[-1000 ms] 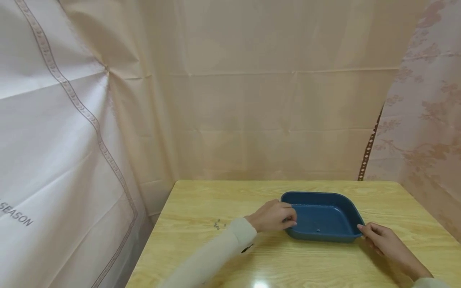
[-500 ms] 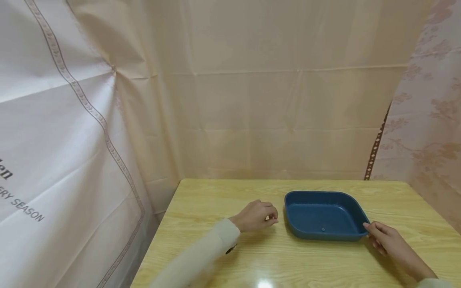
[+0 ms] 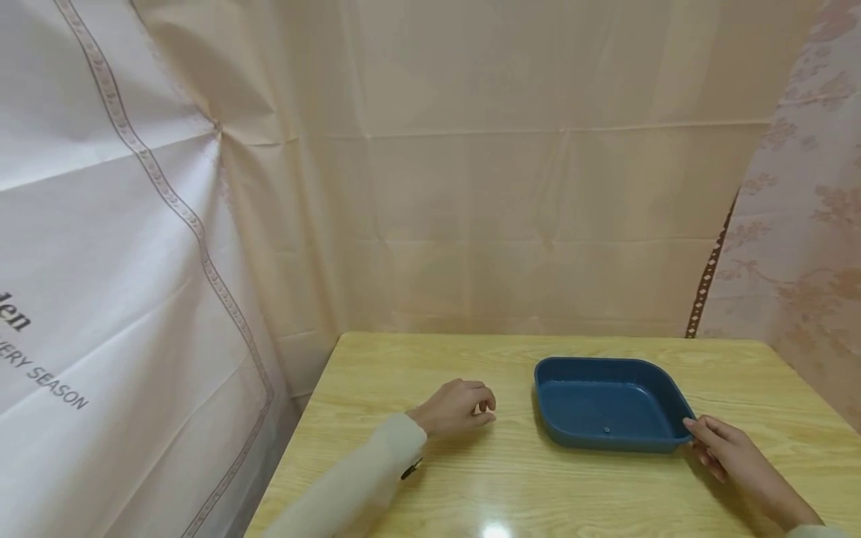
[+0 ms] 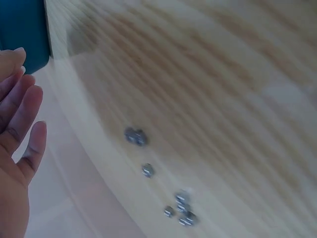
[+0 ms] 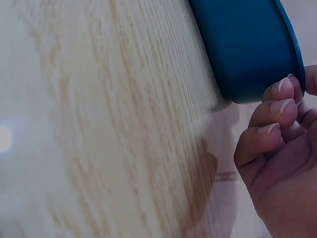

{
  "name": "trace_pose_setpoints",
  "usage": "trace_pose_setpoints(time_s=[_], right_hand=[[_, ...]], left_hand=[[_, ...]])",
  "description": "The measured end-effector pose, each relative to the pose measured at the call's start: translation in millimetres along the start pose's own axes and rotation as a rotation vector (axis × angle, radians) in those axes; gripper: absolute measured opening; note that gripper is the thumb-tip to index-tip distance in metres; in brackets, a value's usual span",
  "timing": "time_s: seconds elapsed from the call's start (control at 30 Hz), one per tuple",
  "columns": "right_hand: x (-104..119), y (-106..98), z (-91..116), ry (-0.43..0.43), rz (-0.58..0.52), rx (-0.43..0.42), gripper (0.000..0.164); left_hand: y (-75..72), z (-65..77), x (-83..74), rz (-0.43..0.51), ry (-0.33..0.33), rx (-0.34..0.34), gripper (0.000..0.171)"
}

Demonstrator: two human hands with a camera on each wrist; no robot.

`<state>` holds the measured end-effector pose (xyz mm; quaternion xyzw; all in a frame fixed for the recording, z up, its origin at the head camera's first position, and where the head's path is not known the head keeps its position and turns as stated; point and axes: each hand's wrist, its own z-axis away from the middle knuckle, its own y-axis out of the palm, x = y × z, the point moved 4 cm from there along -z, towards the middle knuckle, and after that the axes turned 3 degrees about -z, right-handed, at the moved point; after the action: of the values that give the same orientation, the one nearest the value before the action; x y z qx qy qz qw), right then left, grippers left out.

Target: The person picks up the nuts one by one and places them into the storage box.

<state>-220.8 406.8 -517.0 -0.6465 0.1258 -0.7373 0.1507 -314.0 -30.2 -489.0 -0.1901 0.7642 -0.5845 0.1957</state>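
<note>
A blue rectangular plastic basin (image 3: 608,407) stands on the table, with one small metal nut (image 3: 607,430) lying on its floor. My right hand (image 3: 729,456) pinches the basin's right front corner between thumb and fingers; the right wrist view shows the fingers at the rim. To the left of the basin, my left hand (image 3: 454,407) hovers over the table, fingers loosely bent and nothing visible in them. Several small shiny metal nuts (image 4: 182,203) lie scattered on the wood in the left wrist view, partly in clusters. In the head view the left hand and sleeve hide them.
The light wooden table (image 3: 525,478) has its far edge against a beige hanging cloth (image 3: 504,224). A white printed cloth (image 3: 121,299) hangs at the left, and a flowered cloth (image 3: 807,261) at the right.
My left hand has moved left, from over the basin's left side to above the table where the loose nuts lie. The right hand keeps its hold on the basin's corner.
</note>
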Motion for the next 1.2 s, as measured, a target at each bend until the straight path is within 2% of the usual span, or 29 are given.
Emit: trace_pose_setpoints(time_s=[0.13,0.33,0.7,0.9,1.0,1.1,1.2], right_hand=[[-1.1,-0.4,0.1,0.000,0.005,0.007,0.047],[-2.4,-0.1,3.1,0.005,-0.007,0.018,0.050],[-2.9,0.7,2.1,-0.018,-0.004,0.019,0.049],[-1.5,-0.2,1.6,-0.008,-0.004,0.026,0.050],[0.0,0.3,2.1,-0.004,-0.005,0.035,0.050],[-0.7,0.7,2.8,-0.005,-0.017,0.030,0.050],[-1.7,1.2,2.8,-0.013,-0.027,0.031,0.049]], left_hand=[[-1.0,13.0,5.5,0.022,-0.027,-0.014,0.012],[-8.4,30.8,12.8,0.008,-0.034,-0.048,0.008],[-13.5,63.0,33.9,0.029,-0.127,-0.040,0.012],[-14.3,76.4,39.4,-0.067,-0.098,-0.077,0.013],[-14.3,83.8,46.1,-0.084,-0.097,-0.080,0.015],[-16.9,89.5,52.5,-0.082,-0.112,-0.076,0.015],[-19.1,95.4,58.0,-0.096,-0.155,-0.056,0.014]])
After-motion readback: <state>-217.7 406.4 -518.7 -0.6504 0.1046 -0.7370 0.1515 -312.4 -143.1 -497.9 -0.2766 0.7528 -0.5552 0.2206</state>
